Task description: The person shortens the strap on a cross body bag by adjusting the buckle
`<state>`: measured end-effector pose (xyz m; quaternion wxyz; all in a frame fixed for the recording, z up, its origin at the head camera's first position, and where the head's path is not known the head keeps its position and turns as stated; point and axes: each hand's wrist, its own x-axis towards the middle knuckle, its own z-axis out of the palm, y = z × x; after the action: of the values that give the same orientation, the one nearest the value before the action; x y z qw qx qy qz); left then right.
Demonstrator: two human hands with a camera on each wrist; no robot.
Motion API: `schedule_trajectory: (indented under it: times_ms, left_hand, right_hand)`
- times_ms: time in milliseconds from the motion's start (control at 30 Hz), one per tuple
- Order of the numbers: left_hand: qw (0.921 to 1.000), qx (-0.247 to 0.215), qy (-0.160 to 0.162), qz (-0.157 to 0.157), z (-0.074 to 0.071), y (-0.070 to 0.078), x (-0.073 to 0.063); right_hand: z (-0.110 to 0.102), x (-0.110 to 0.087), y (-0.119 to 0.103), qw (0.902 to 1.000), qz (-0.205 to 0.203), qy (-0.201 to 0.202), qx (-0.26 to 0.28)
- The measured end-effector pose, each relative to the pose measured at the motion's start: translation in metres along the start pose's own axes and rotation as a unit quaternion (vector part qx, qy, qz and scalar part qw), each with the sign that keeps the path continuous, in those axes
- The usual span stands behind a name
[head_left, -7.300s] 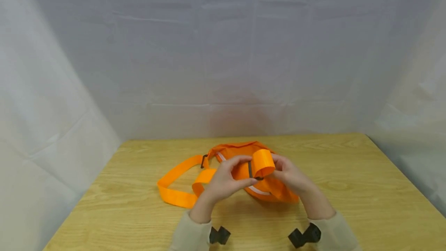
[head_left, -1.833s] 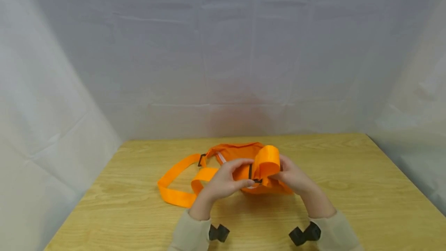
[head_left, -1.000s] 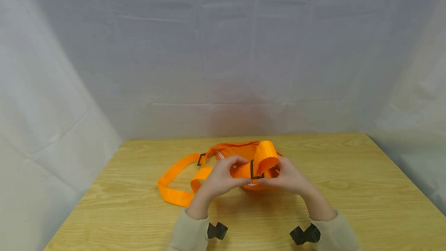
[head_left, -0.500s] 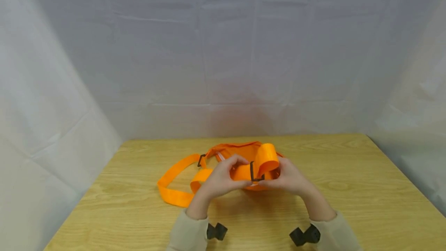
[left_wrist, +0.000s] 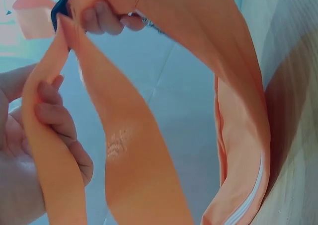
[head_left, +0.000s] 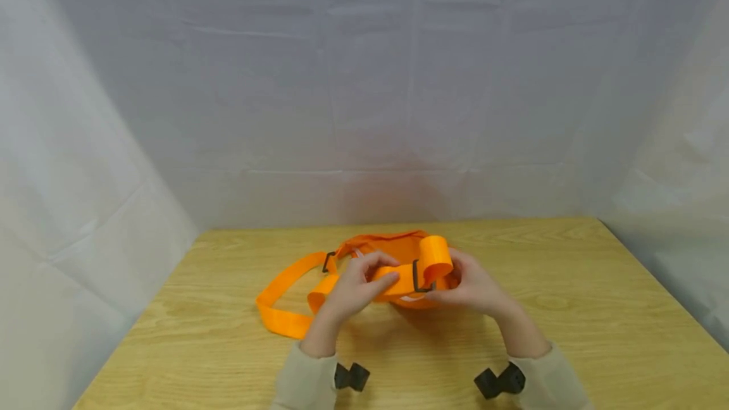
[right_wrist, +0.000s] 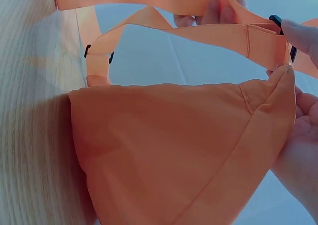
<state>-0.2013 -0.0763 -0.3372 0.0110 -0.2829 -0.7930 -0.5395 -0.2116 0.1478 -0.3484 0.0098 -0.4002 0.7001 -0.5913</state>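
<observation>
An orange sling bag [head_left: 401, 244] stands on the table, its flat panel [right_wrist: 149, 150] filling much of the right wrist view. My left hand [head_left: 354, 286] pinches the orange strap [head_left: 398, 279] between thumb and fingers, left of a black slide buckle [head_left: 418, 277]. My right hand [head_left: 471, 285] holds the strap at that buckle, thumb at its lower edge. A strap loop [head_left: 435, 255] rises out of the buckle beside the right fingers. In the left wrist view, two lengths of strap hang apart below the buckle, and the left hand [left_wrist: 30, 150] curls round one.
The remaining strap [head_left: 279, 318] lies in a loop on the wooden table [head_left: 188, 334], left of the bag. A second black buckle [head_left: 328, 262] sits where that strap meets the bag. White sheeting [head_left: 364, 112] hangs behind the table and at both sides.
The left hand has shifted left along the strap, away from the buckle, leaving more flat strap showing. The right hand now holds at the buckle; earlier it was behind the loop.
</observation>
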Motion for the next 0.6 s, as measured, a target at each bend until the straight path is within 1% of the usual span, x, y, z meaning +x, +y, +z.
schedule_trajectory:
  times_ms: [167,267,367,500,600]
  left_hand:
    - [0.9996,0.014,0.018,0.015,-0.010,-0.007,-0.002]
    - [0.9993,0.022,0.029,0.007,-0.017,-0.009,-0.004]
    - [0.9989,0.029,0.036,-0.003,-0.024,-0.009,-0.007]
    - [0.9987,0.031,0.041,-0.001,-0.031,-0.008,-0.009]
    - [0.9986,0.027,0.045,-0.002,-0.035,-0.008,-0.010]
  right_hand:
    - [-0.003,0.000,-0.001,0.9999,-0.006,-0.005,0.008]
    - [-0.005,0.000,-0.003,0.9997,-0.002,-0.009,0.022]
    - [-0.006,0.000,-0.004,0.9995,-0.012,-0.013,0.024]
    - [-0.009,0.000,-0.004,0.9996,-0.023,-0.010,0.014]
    - [-0.010,-0.001,-0.004,0.9997,-0.017,-0.007,0.016]
